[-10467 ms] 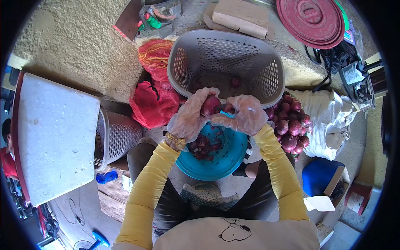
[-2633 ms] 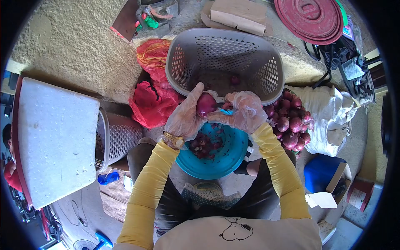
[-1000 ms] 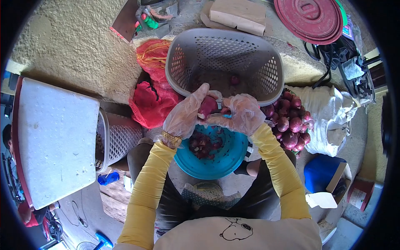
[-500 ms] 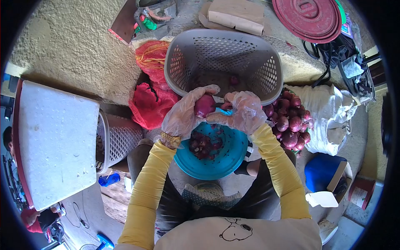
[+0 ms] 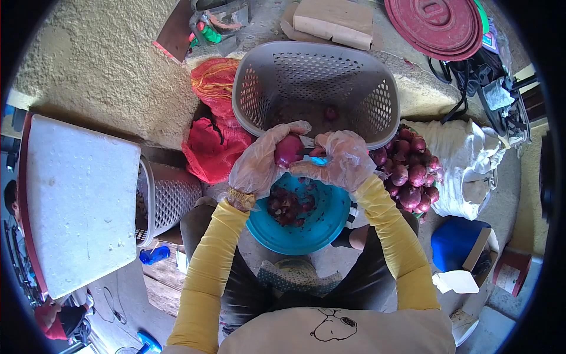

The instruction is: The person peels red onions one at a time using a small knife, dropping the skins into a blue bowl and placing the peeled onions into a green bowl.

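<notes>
In clear plastic gloves, both hands meet above a turquoise basin (image 5: 327, 227) with onion pieces and skins (image 5: 289, 206) inside. My left hand (image 5: 259, 156) is wrapped round a purple-red onion (image 5: 288, 151). My right hand (image 5: 342, 159) is closed beside it, around a small tool with a light-blue part (image 5: 319, 159), probably a knife; its blade is mostly hidden. Just beyond the hands is a grey perforated basket (image 5: 318, 76), with one onion (image 5: 331, 112) at its bottom. To the right lies a heap of red onions (image 5: 413, 171).
A white sack (image 5: 466, 147) is right of the heap, above a blue container (image 5: 457, 242). Red mesh bags (image 5: 218, 141) touch the basket's left. A white foam board (image 5: 82, 200) and another perforated basket (image 5: 174, 192) stand left. A person (image 5: 56, 318) is at lower left.
The onion in my left hand has turned slightly, and my right hand has shifted a little, showing more of the light-blue part. At lower left the person has moved slightly.
</notes>
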Demonstrator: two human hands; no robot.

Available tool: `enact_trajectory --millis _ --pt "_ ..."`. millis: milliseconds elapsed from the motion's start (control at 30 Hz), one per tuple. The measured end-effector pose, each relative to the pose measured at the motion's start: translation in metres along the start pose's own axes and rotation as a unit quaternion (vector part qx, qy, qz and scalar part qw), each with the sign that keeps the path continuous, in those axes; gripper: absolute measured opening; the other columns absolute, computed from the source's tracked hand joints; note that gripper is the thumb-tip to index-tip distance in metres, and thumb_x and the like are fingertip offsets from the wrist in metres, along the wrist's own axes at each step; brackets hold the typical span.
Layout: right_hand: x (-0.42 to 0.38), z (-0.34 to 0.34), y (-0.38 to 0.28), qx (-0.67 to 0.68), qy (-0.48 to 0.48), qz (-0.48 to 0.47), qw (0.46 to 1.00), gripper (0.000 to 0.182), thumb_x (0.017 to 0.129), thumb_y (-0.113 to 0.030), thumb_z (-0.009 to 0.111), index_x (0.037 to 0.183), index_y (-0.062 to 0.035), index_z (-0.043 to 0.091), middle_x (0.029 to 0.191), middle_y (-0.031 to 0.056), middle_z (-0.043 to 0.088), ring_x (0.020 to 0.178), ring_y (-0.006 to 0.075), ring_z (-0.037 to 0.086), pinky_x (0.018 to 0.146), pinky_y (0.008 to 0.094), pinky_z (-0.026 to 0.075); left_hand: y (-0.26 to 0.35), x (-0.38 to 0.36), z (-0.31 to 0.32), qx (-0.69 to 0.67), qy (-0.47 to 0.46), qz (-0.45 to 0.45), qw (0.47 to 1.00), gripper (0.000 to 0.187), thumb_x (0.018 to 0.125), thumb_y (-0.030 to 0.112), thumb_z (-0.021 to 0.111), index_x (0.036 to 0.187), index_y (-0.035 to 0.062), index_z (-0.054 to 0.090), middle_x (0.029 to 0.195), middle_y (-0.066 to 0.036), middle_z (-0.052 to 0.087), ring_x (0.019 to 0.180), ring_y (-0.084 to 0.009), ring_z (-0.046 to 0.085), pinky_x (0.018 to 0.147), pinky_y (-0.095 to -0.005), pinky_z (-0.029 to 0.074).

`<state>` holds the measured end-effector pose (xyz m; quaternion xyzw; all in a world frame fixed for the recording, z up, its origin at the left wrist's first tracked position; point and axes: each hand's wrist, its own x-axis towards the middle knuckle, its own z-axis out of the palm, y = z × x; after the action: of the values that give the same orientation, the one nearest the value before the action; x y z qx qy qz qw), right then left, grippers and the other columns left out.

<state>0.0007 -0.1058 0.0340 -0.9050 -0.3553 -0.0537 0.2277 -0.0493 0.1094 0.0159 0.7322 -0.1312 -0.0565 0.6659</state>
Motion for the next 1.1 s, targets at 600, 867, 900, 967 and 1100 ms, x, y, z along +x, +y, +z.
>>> enact_trajectory --millis 600,867,900,967,1100 --pt "-0.002 0.011 -0.002 0.057 0.007 -0.038 0.998 0.060 0.078 -0.069 0.076 0.088 -0.0091 0.073 0.071 0.0095 0.069 0.069 0.0336 0.068 0.066 0.0437 0.054 -0.013 -0.002 0.013 -0.205 0.083 0.079 0.972 0.041 0.098 0.000 0.058 0.139 0.0002 0.052 0.139 -0.017 0.058 0.125 -0.0300 0.060 0.109 -0.0422 0.050" --pt "0.000 0.020 -0.003 0.023 0.062 0.029 0.997 0.058 0.067 -0.067 0.086 0.082 -0.0130 0.070 0.067 -0.0006 0.065 0.064 0.0217 0.065 0.061 0.0347 0.052 -0.015 0.012 0.023 -0.561 0.214 -0.110 0.792 0.035 0.105 0.031 0.055 0.117 -0.0011 0.062 0.117 -0.017 0.067 0.114 -0.0331 0.064 0.104 -0.0496 0.052" --pt "0.002 0.020 -0.004 0.023 0.063 0.030 0.997 0.058 0.067 -0.067 0.086 0.082 -0.0130 0.070 0.067 -0.0006 0.065 0.064 0.0217 0.065 0.061 0.0347 0.052 -0.013 0.015 0.023 -0.599 0.205 -0.089 0.769 0.033 0.106 0.032 0.055 0.114 0.0007 0.062 0.113 -0.015 0.068 0.111 -0.0318 0.065 0.102 -0.0478 0.053" --pt "0.004 0.019 -0.007 0.053 0.067 0.038 0.996 0.060 0.063 -0.067 0.088 0.078 -0.0132 0.067 0.065 -0.0009 0.062 0.061 0.0196 0.062 0.059 0.0330 0.050 -0.011 0.019 0.025 -0.637 0.194 -0.068 0.743 0.031 0.107 0.033 0.055 0.110 0.0026 0.062 0.109 -0.013 0.068 0.108 -0.0306 0.066 0.099 -0.0460 0.054" --pt "0.010 0.008 -0.013 0.045 0.067 0.033 0.996 0.060 0.064 -0.068 0.087 0.076 -0.0132 0.065 0.064 -0.0002 0.059 0.059 0.0220 0.061 0.057 0.0351 0.050 -0.009 0.022 0.029 -0.655 0.258 -0.062 0.707 0.032 0.106 0.035 0.056 0.108 0.0046 0.063 0.107 -0.011 0.069 0.106 -0.0297 0.066 0.096 -0.0467 0.055"
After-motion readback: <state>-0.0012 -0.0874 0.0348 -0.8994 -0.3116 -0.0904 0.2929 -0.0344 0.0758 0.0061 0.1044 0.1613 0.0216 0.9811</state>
